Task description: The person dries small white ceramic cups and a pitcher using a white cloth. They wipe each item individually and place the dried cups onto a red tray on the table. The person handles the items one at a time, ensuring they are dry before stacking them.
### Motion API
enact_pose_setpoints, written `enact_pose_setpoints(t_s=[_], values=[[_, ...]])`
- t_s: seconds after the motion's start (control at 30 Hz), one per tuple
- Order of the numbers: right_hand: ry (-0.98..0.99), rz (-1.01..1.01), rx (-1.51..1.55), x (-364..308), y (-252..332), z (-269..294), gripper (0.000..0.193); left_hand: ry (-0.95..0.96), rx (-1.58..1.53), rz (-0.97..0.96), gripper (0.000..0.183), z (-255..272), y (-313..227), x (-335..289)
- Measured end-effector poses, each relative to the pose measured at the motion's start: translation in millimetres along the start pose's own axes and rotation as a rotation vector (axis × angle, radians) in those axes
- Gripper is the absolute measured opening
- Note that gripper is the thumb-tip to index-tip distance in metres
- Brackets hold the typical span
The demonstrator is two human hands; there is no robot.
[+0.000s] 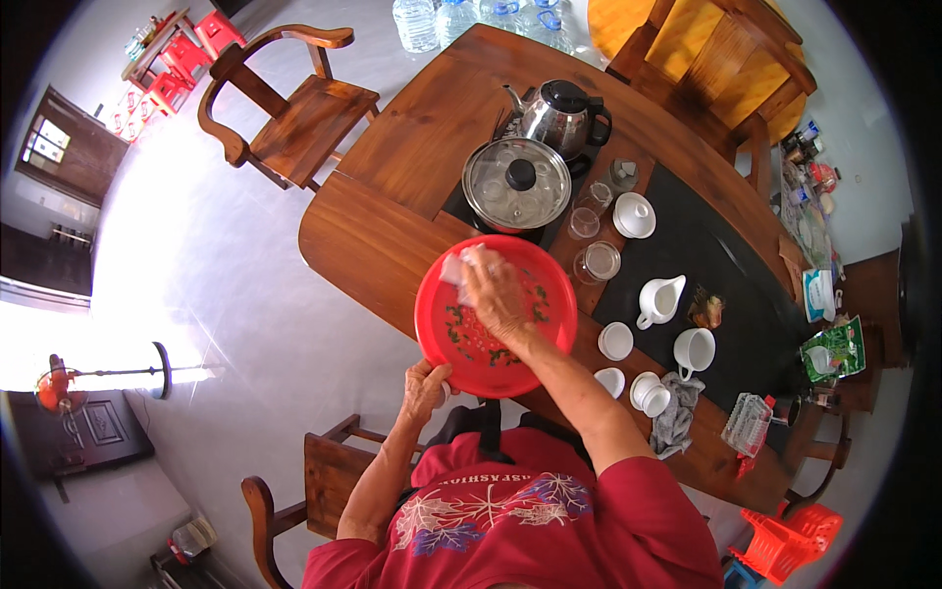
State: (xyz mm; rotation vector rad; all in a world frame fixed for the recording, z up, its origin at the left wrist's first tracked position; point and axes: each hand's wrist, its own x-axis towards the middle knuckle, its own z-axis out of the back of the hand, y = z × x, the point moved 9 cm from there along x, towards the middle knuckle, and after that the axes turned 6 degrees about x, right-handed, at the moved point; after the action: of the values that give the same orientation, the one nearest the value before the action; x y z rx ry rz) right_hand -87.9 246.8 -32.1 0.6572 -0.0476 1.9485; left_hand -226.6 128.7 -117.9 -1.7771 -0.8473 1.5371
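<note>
A round red plastic basin [429,312] with a green leafy pattern on its bottom is in front of me, at the table's near edge. My left hand [424,391] is closed on its near-left rim. A small pale thing shows beside those fingers; I cannot tell what it is. My right hand [494,294] reaches over the basin, its fingers closed on a crumpled whitish cloth or tissue [452,269] near the far-left inner wall. Just beyond the basin stands a pot with a glass lid [498,187].
Behind the pot is a steel kettle [557,123]. To the right are glass cups [598,262], a lidded white bowl [634,215], a white pitcher [660,300], white cups [615,341] and a grey cloth [676,417] on the wooden table [392,211]. A wooden chair [304,118] stands far left.
</note>
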Motion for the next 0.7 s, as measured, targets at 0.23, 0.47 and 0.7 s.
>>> enact_pose_setpoints(t_s=[0.23, 0.47, 0.7], values=[[0.211, -0.184, -0.351, -60, -46, 48, 0.040, -0.121, -0.071, -0.072, 0.022, 3, 8, -1], [0.454, -0.048, 0.116, -111, 43, 48, 0.028, -0.154, -0.005, -0.047, 0.022, 5, 9, 0], [0.020, -0.450, 0.445, -61, -41, 60, 0.039, -0.075, 0.062, -0.001, 0.023, 3, 2, -1]])
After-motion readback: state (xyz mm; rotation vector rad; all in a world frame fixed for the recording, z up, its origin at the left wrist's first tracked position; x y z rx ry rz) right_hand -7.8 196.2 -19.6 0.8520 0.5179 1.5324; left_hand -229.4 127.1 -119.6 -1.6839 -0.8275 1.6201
